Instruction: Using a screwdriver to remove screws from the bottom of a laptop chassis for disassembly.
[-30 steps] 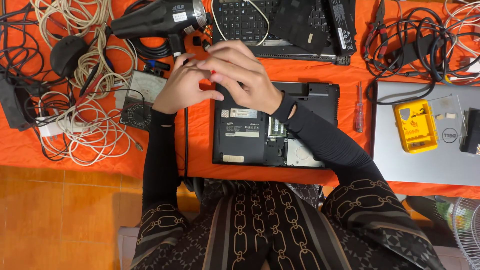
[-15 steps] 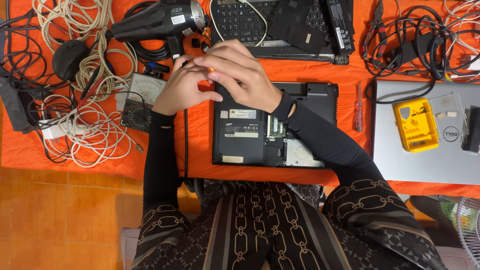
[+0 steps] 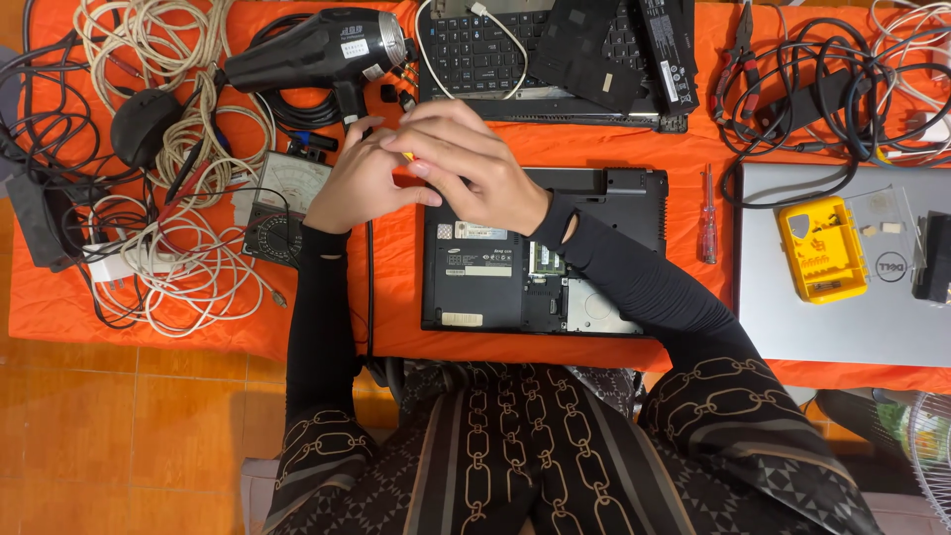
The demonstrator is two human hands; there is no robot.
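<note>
Moved: both hands sit slightly lower than half a second ago.
Left hand [image 3: 359, 183]: fingers curled, meeting the right.
Right hand [image 3: 466, 163]: pinching a small yellow-red tool [image 3: 407, 157].
Laptop [image 3: 594, 248]: underside up, just under the hands.

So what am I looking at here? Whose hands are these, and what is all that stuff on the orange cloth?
This is one picture, taken by a camera on a person's head, looking down. No machine: just two bare hands. The left hand and right hand meet over the top corner of an upturned black laptop, pinching something small with a bit of yellow and red; what it is stays hidden. Around them on the orange cloth lie a black hair dryer, coiled white cables, an analog meter, a red screwdriver and a yellow case.
</note>
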